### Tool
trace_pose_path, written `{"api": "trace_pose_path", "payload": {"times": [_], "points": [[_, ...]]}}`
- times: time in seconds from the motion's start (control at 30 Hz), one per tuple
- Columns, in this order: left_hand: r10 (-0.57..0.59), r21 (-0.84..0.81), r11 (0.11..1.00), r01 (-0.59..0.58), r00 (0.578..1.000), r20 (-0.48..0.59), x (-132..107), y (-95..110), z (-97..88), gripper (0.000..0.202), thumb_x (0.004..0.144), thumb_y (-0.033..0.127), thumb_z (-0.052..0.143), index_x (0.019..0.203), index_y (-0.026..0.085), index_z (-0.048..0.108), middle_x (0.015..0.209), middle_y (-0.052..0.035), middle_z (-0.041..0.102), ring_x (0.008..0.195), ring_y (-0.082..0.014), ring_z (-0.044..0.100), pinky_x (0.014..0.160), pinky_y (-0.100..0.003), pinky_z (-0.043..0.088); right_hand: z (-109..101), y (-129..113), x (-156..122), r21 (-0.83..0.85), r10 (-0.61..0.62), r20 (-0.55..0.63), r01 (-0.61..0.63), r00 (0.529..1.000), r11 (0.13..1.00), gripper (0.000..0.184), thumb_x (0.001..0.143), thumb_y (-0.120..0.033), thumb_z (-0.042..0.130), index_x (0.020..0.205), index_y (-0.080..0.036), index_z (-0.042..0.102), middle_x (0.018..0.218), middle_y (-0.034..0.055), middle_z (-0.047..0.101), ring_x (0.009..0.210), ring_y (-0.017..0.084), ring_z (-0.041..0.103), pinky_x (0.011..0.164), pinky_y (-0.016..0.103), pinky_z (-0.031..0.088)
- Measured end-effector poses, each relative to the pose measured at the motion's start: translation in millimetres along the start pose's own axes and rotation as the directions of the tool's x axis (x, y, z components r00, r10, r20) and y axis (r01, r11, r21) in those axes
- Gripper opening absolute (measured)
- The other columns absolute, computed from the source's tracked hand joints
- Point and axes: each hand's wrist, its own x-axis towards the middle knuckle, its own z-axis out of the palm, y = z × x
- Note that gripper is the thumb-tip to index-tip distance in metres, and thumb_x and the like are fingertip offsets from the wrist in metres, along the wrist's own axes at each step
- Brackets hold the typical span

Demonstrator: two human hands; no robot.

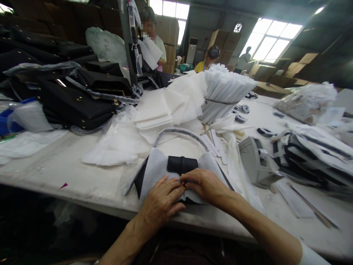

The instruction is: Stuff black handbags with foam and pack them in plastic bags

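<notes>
A black handbag (182,164) stands at the near edge of the white table (68,162), wrapped in grey-white felt sheet (157,169), its wrapped handle (179,133) arching above. My left hand (161,202) lies on the felt at the bag's front, fingers curled and pressing. My right hand (205,184) pinches a small gold-coloured metal fitting (183,184) on the bag's front, fingertips meeting those of the left hand.
Stacked black handbags (74,99) fill the left. White wrapping sheets (165,106) and a tied bundle of white sleeves (223,92) lie behind the bag. A grey tape dispenser (255,162) and wrapped bags (311,154) sit right. Other people work at the far end.
</notes>
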Motion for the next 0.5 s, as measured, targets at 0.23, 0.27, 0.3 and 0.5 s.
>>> {"api": "trace_pose_path", "payload": {"times": [0.23, 0.27, 0.3, 0.5], "points": [[-0.062, -0.047, 0.997, 0.064, 0.997, 0.035, 3, 3, -3.2, 0.031, 0.087, 0.028, 0.066, 0.117, 0.022, 0.061, 0.11, -0.007, 0.068, 0.108, -0.0232, 0.065, 0.107, -0.051, 0.046, -13, 1, 18, -0.262, -0.208, 0.128, 0.236, 0.97, 0.936, 0.016, 0.092, -0.017, 0.06, 0.086, -0.022, 0.074, 0.082, 0.0017, 0.067, 0.076, 0.014, 0.059, 0.064, 0.024, 0.039], [-0.066, -0.043, 0.997, 0.067, 0.997, 0.035, 3, 3, -3.1, 0.031, 0.086, 0.027, 0.067, 0.116, 0.022, 0.062, 0.11, -0.0069, 0.068, 0.107, -0.0229, 0.065, 0.107, -0.051, 0.046, -14, 1, 18, -0.274, -0.228, 0.136, 0.258, 0.964, 0.926, 0.016, 0.092, -0.017, 0.059, 0.086, -0.021, 0.073, 0.082, 0.0012, 0.066, 0.075, 0.014, 0.058, 0.064, 0.024, 0.038], [-0.068, -0.04, 0.997, 0.07, 0.997, 0.035, 3, 4, -3.0, 0.031, 0.086, 0.027, 0.067, 0.116, 0.022, 0.062, 0.11, -0.0069, 0.068, 0.106, -0.0226, 0.065, 0.107, -0.051, 0.046, -14, 1, 18, -0.29, -0.236, 0.146, 0.269, 0.961, 0.918, 0.016, 0.093, -0.016, 0.059, 0.086, -0.021, 0.072, 0.082, 0.0011, 0.066, 0.075, 0.014, 0.057, 0.063, 0.024, 0.038], [-0.062, -0.046, 0.997, 0.062, 0.998, 0.013, 1, 3, -0.3, 0.033, 0.085, 0.027, 0.068, 0.117, 0.019, 0.062, 0.11, -0.008, 0.068, 0.105, -0.0235, 0.066, 0.106, -0.051, 0.047, 4, -7, 18, -0.451, -0.093, 0.125, 0.14, 0.988, 0.881, 0.011, 0.091, -0.014, 0.055, 0.094, -0.016, 0.065, 0.092, 0.0084, 0.066, 0.082, 0.02, 0.059, 0.061, 0.026, 0.04]]}}
